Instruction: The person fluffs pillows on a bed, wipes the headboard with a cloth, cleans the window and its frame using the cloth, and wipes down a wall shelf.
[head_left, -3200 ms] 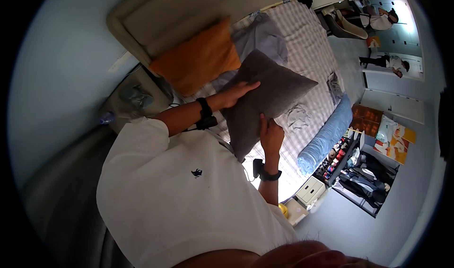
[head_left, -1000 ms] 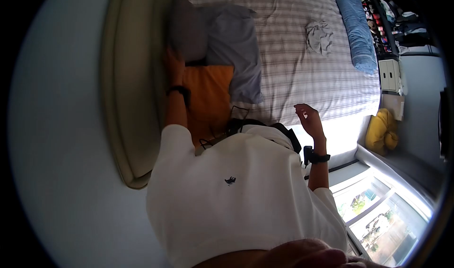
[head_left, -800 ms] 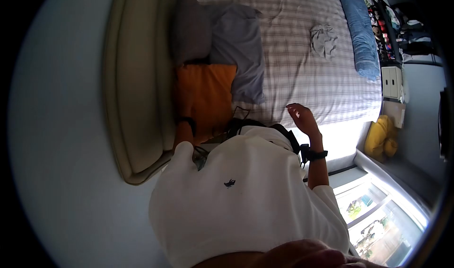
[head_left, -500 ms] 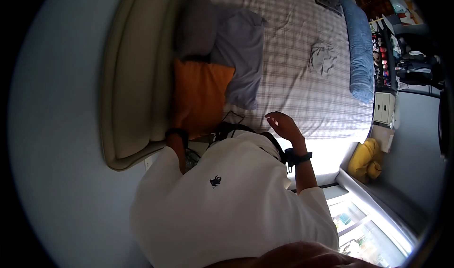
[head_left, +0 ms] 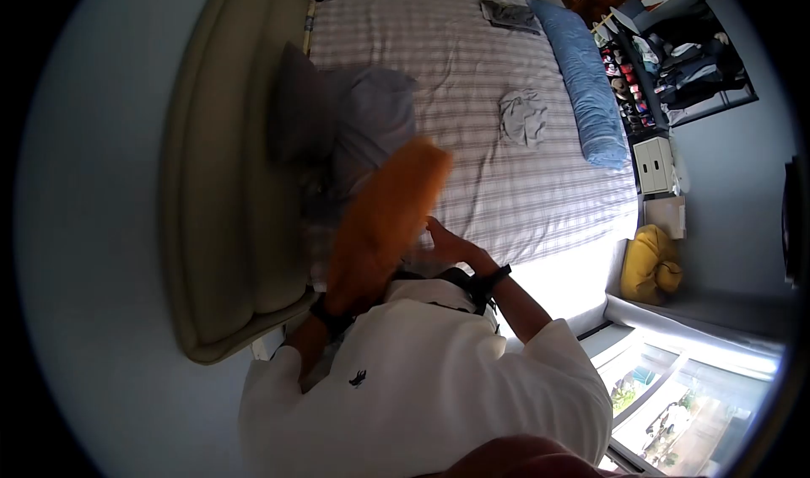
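The orange pillow [head_left: 388,212] is raised off the bed and tilted, blurred by motion. My left hand [head_left: 353,286] grips its lower end, its fingers hard to tell from the cloth. My right hand [head_left: 449,246] is just right of the pillow, fingers apart and holding nothing; whether it touches the pillow is unclear. Beyond them a dark grey pillow [head_left: 302,111] leans at the headboard [head_left: 224,183], and a lighter grey-purple pillow [head_left: 375,115] lies beside it on the checked bedsheet [head_left: 456,64].
A crumpled grey cloth [head_left: 523,118] and a folded dark cloth [head_left: 510,16] lie on the bed. A long blue roll [head_left: 580,81] runs along its far edge. Beyond are a small white drawer unit [head_left: 654,166], a clothes rack [head_left: 696,69], a yellow bundle [head_left: 651,267] and a window [head_left: 666,394].
The orange pillow has come up off the bed and swung rightward in my left hand. My right hand has moved left toward it. Earlier, the dark grey pillow went from both hands to the headboard.
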Action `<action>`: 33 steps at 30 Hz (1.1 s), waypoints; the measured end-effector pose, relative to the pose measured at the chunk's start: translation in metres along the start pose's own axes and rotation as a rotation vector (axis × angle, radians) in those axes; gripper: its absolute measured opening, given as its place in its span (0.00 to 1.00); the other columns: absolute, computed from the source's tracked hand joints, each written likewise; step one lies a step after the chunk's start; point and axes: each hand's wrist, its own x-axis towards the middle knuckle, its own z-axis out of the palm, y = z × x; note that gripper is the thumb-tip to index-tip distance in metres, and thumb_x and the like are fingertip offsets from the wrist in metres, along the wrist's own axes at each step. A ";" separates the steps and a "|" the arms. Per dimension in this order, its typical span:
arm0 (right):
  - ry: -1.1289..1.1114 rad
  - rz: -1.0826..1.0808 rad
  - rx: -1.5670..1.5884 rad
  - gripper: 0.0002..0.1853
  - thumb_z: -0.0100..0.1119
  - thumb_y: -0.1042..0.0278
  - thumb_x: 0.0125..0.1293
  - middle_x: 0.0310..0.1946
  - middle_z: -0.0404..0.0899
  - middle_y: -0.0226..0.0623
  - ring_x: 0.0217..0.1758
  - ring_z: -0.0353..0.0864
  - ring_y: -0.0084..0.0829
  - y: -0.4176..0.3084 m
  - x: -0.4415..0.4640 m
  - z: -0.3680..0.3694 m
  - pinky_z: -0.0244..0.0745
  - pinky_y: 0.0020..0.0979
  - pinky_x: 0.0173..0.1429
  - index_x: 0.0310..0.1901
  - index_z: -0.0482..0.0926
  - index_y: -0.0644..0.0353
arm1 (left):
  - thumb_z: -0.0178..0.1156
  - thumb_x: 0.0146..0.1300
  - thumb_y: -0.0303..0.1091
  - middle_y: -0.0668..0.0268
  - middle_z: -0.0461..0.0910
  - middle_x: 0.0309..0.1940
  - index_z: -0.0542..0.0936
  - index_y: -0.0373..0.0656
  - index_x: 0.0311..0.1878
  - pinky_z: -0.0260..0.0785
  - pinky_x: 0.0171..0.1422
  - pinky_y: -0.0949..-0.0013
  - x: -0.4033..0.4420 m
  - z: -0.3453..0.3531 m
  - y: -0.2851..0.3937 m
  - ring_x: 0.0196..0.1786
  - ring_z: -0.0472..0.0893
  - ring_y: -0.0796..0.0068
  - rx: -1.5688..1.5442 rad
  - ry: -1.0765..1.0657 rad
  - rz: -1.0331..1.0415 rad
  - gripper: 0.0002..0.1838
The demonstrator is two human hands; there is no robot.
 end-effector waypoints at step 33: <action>0.611 -0.125 1.056 0.31 0.44 0.48 0.77 0.70 0.63 0.42 0.71 0.64 0.38 -0.072 -0.075 -0.171 0.62 0.42 0.73 0.70 0.59 0.63 | 0.67 0.63 0.40 0.68 0.71 0.33 0.71 0.44 0.40 0.66 0.36 0.72 0.083 0.099 0.198 0.32 0.70 0.81 -0.608 0.461 -0.042 0.16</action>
